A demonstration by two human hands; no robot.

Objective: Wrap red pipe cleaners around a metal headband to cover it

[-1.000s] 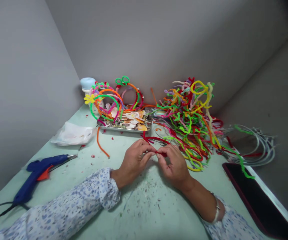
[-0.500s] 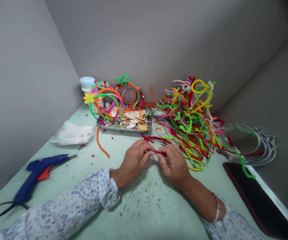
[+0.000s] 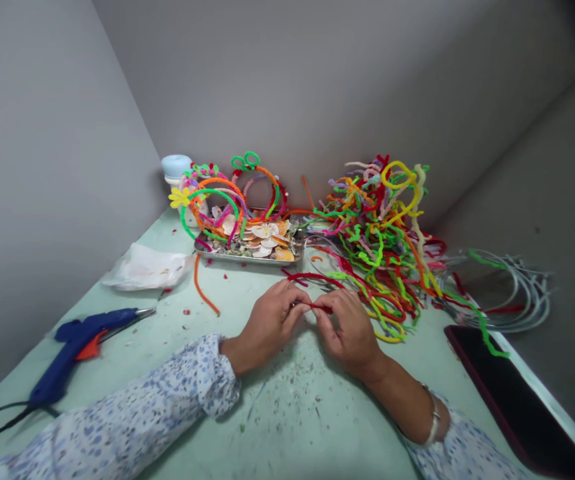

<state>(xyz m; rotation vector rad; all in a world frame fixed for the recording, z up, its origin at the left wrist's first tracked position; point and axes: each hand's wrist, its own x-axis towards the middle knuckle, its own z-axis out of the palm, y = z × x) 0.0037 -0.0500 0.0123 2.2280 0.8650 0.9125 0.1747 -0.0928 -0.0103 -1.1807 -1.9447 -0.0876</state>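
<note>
Between my two hands, near the middle of the table, runs a red pipe cleaner. My left hand pinches it between thumb and forefinger. Close beside, my right hand pinches the same piece, and only a short stretch shows between the fingertips. A red length curves up behind the hands; whether it belongs to the held piece I cannot tell. Just beyond my right hand rises a big tangled heap of coloured pipe cleaners. A single orange pipe cleaner lies to the left of my left hand.
A metal tray holds shells, with pipe-cleaner-wrapped headbands on it. Leftward are a plastic bag and a blue glue gun with its cord. On the right sit coiled clear hoops and a dark phone-like slab. Walls stand behind.
Both hands keep their pinch on the red pipe cleaner, hardly moving. The scene has shifted very slightly with the head camera.
</note>
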